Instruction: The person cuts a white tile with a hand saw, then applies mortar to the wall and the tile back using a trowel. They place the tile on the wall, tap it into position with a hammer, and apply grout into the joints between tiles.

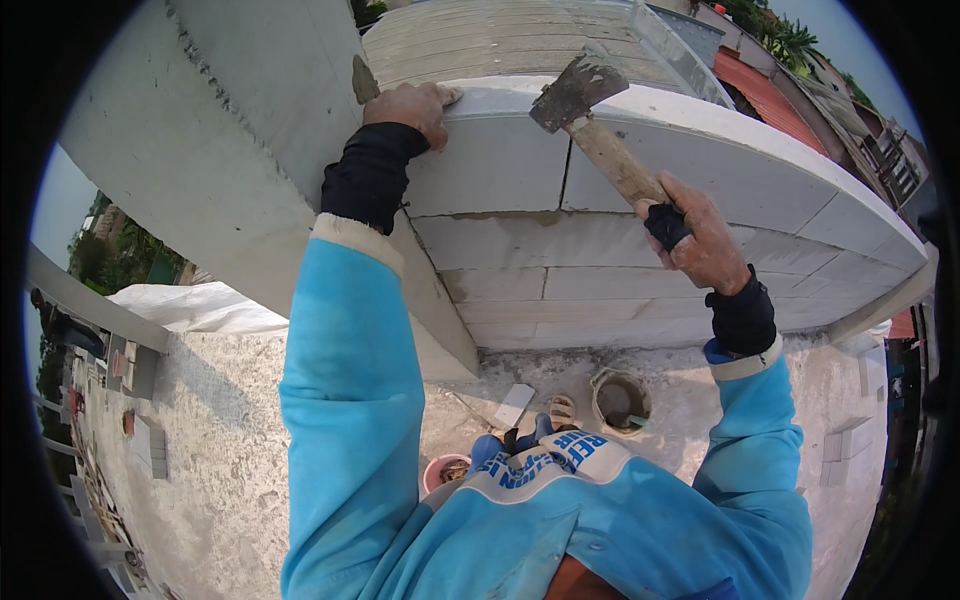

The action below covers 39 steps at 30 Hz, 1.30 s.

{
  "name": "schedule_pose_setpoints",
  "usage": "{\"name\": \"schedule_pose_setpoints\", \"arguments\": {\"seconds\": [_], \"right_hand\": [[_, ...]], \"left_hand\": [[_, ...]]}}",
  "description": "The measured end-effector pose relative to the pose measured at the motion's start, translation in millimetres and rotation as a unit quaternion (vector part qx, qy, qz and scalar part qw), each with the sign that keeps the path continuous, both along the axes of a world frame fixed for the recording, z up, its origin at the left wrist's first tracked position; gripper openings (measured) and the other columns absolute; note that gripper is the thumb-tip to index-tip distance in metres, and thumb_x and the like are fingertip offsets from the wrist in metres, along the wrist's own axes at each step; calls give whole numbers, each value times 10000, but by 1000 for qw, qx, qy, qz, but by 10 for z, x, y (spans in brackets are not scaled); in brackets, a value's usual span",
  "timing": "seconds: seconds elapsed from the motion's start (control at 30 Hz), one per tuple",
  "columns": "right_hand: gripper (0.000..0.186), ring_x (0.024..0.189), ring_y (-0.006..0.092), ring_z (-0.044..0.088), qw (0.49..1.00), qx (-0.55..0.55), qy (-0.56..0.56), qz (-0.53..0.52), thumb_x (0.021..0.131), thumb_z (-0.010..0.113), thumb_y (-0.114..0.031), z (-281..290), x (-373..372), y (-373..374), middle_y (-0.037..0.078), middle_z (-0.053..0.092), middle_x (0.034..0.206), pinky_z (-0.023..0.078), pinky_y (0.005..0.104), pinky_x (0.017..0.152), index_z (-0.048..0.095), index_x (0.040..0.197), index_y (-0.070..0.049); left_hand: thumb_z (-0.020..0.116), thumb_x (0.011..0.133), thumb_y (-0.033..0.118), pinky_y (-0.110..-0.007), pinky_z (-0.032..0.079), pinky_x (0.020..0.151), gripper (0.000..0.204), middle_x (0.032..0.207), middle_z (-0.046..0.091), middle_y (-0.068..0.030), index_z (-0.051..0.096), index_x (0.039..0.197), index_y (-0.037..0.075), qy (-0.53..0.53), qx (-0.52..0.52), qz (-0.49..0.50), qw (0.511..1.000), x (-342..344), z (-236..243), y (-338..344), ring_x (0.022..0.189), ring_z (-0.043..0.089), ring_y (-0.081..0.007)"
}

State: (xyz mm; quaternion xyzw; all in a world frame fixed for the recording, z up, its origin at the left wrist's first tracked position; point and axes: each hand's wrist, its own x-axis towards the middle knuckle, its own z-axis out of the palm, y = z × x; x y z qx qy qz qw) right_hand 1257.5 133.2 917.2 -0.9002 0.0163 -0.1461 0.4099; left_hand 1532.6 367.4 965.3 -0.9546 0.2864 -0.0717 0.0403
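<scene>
The right hand (703,238) clenches the top-heavy hatchet (578,88) low on its stiff wooden handle, while the left hand (410,108) fingers press flat on the rigid, brittle-looking block (490,160)

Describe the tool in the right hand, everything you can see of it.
The tool is a hatchet-like masonry hammer: a flat, dark metal head, crusted with grey mortar, on a pale, worn wooden handle. The right hand has its grip on the handle's lower end, where dark wrapping shows. The handle slants up to the left, and the head sits over the top edge of the white block wall. Whether the head touches the block is unclear.
</scene>
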Motion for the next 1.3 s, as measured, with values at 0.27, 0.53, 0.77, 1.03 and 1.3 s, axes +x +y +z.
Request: {"name": "schedule_pose_setpoints", "arguments": {"seconds": [0.27,0.53,0.77,1.03,1.3], "right_hand": [[184,516,163,593,936,193,282,80,953,658,-173,-2163,-568,265,43,611,665,478,342,492,628,1041,-15],[201,539,227,659,835,176,518,-53,943,597,-169,-3863,-1497,-5,128,658,713,502,397,449,637,999,19],[376,557,252,610,719,268,585,-262,1006,589,-395,-4593,-2248,-113,132,627,703,453,434,492,636,915,-33],[369,621,263,675,652,350,570,-357,957,638,-383,-5117,-3148,440,166,706,802,510,429,548,696,1010,-23],[450,902,234,753,625,334,566,-422,892,726,-359,-4852,-3610,1093,147,766,1034,560,412,726,738,1151,9]], "left_hand": [[852,782,301,-452,553,1039,712,1280,729,-108,619,1454,261,-18,-69,-13,997,-18,-16,24,1138,713,-318],[876,763,416,-464,573,978,670,1220,749,-112,675,1388,279,-20,-74,-14,997,-224,-7,-96,1117,719,-315],[862,783,399,-458,564,995,675,1265,733,-105,649,1412,277,-62,-77,-19,995,-181,-102,-39,1139,712,-307],[792,855,155,-503,372,1197,615,1515,558,-142,596,1434,93,-252,-249,-209,911,-831,-773,-22,1452,441,-406],[815,808,477,-490,523,1027,745,1309,673,-243,612,1401,75,346,11,-268,899,-1698,-3865,268,1228,636,-409]]}}
